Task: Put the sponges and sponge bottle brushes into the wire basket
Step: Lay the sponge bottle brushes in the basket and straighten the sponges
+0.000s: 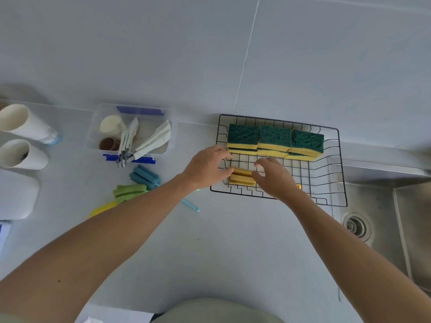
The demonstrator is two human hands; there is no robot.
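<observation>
A black wire basket [331,145] stands on the counter beside the sink. Along its far side lie stacked green-and-yellow sponges [275,139]. In its near left part lies an orange sponge bottle brush [241,177]. My left hand [206,167] touches the brush's left end with its thumb, fingers spread. My right hand [274,176] hovers over the brush's right end, fingers curled apart; whether it grips is unclear. Left of the basket on the counter lie a blue sponge brush [144,176], a green one [128,192] and a yellow one [102,209], partly under my left forearm.
A clear plastic box [93,134] with blue clips holds cups, tissue and a metal tool. White paper cups [21,123] lie at the far left. A steel sink [382,206] with a drain sits to the right. The tiled wall rises behind.
</observation>
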